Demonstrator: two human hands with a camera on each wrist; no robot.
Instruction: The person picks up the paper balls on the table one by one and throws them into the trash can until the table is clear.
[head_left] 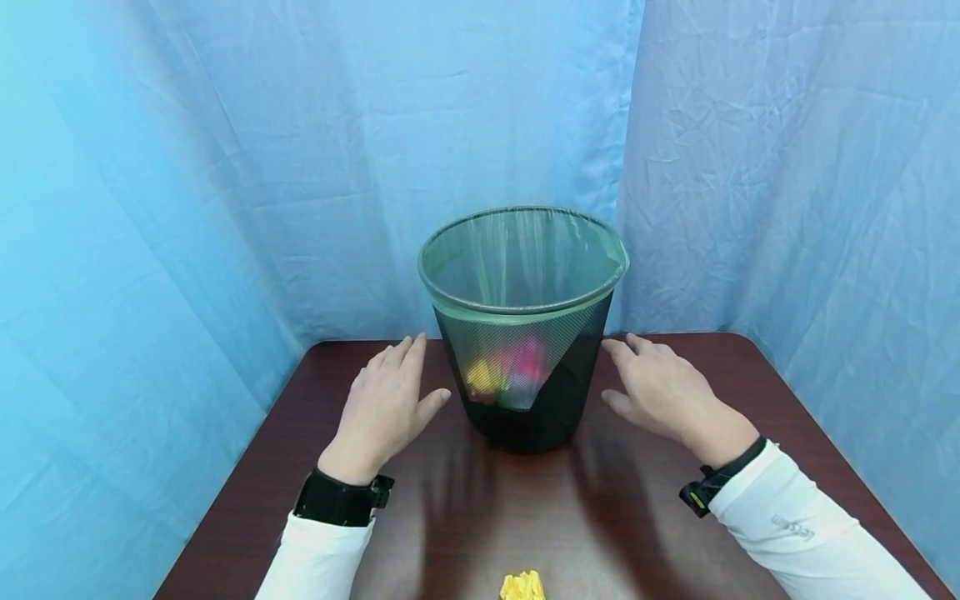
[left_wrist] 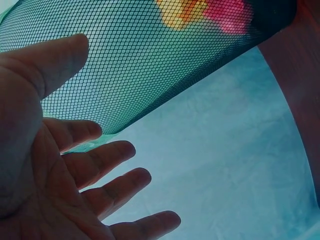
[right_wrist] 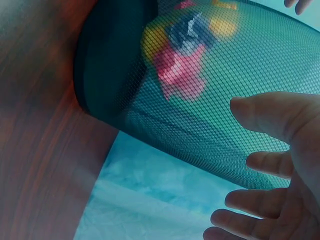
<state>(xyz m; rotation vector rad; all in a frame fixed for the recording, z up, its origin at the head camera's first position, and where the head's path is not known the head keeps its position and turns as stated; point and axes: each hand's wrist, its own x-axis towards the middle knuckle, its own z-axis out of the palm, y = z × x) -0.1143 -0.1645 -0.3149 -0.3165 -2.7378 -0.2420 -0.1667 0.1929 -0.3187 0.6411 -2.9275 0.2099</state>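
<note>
A black mesh wastebasket [head_left: 555,417] lined with a green plastic bag [head_left: 465,250] stands upright at the back of the table. Through the mesh show crumpled balls of paper: a pink one [right_wrist: 180,72], a yellow one [head_left: 480,379] and a grey one [right_wrist: 189,32]. My left hand [head_left: 386,404] is just left of the basket, fingers extended and spread, palm facing its side. On the other side my right hand [head_left: 667,392] mirrors it, thumb apart from the straight fingers. Neither hand holds anything.
A crumpled yellow paper ball [head_left: 522,586] lies on the dark brown table [head_left: 480,525] at the near edge of the head view. Light blue curtains [head_left: 480,108] hang behind the table and along both sides. A black band is worn on each wrist.
</note>
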